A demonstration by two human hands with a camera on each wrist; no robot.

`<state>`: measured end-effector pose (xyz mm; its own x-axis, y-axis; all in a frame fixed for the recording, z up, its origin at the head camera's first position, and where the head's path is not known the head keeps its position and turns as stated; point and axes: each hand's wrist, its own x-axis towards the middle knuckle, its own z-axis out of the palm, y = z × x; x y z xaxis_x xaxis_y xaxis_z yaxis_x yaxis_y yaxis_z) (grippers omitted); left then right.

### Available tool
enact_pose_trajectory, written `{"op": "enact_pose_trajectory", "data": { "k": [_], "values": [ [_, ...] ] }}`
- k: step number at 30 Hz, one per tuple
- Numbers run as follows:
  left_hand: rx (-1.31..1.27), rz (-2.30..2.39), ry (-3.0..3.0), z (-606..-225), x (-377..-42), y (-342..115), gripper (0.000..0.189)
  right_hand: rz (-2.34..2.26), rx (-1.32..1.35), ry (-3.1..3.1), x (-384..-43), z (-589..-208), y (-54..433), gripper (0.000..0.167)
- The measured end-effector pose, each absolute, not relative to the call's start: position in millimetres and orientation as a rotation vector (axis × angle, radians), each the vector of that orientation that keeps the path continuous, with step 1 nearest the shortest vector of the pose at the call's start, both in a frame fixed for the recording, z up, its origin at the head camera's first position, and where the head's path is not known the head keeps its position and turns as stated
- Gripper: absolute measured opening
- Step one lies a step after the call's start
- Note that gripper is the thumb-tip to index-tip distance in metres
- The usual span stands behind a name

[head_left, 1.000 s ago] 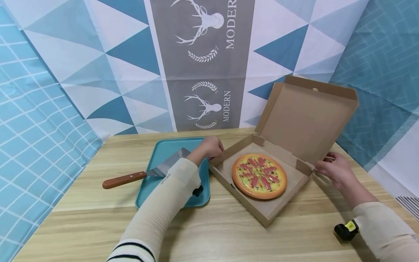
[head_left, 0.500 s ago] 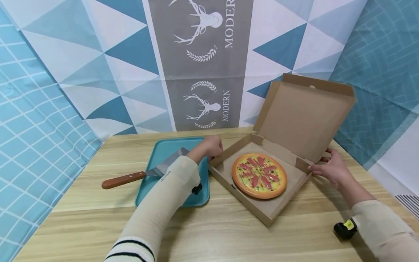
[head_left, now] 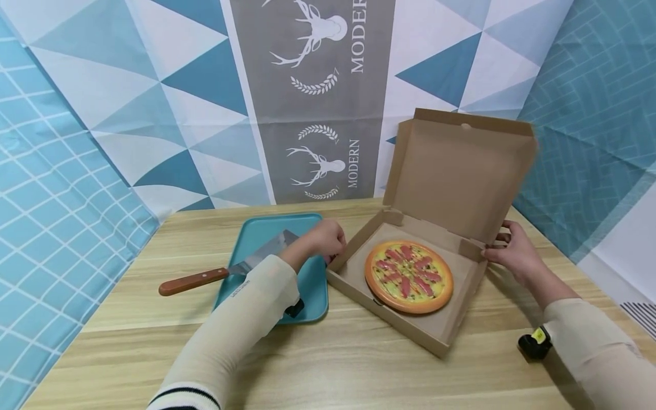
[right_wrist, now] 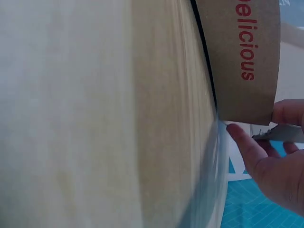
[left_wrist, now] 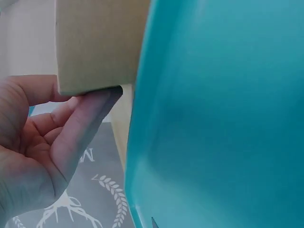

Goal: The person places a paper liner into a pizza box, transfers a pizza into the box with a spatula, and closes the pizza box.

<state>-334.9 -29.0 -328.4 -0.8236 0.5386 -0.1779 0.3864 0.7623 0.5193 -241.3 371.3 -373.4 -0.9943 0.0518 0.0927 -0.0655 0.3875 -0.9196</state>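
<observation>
An open cardboard pizza box (head_left: 463, 310) stands on the table, its lid (head_left: 456, 171) raised at the back. Inside lies a round pizza (head_left: 409, 277) with pink strips on yellow. My left hand (head_left: 328, 238) holds the box's left side beside the tray; in the left wrist view, the thumb and a finger pinch the cardboard corner (left_wrist: 102, 47). At the right rear corner, my right hand (head_left: 517, 253) grips the box near the lid's hinge. The right wrist view shows its thumb at the lower edge of the side wall (right_wrist: 244, 71), marked "Delicious"; other fingers are partly hidden.
A blue tray (head_left: 256, 228) lies left of the box, partly under my left forearm. A spatula with a wooden handle (head_left: 193, 281) rests across the tray's left rim. A patterned cloth backdrop (head_left: 315, 114) rises behind the wooden table (head_left: 359, 376).
The box has turned: its front corner has shifted right and its lid has swung left. The pizza moved slightly right with it. My right hand has moved left and farther back, still gripping the box.
</observation>
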Motion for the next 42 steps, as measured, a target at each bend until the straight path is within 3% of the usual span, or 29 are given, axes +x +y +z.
{"op": "enact_pose_trajectory", "data": {
  "k": [10,28,36,42],
  "values": [
    [0.664,0.741,2.65,-334.8,-309.7,-38.7,0.023,1.557,0.072,-2.601,-260.1,-371.0,363.6,0.081],
    [0.509,1.128,2.496,-350.1,-268.6,-55.9,0.012,1.432,0.182,-2.687,-297.4,-369.3,347.5,0.07],
    [0.441,1.205,2.502,-352.9,-265.8,-57.7,0.01,1.43,0.195,-2.686,-314.3,-369.4,339.7,0.068],
    [0.437,1.206,2.532,-352.3,-271.7,-58.9,0.024,1.448,0.178,-2.702,-329.5,-367.8,335.0,0.07]
  ]
}}
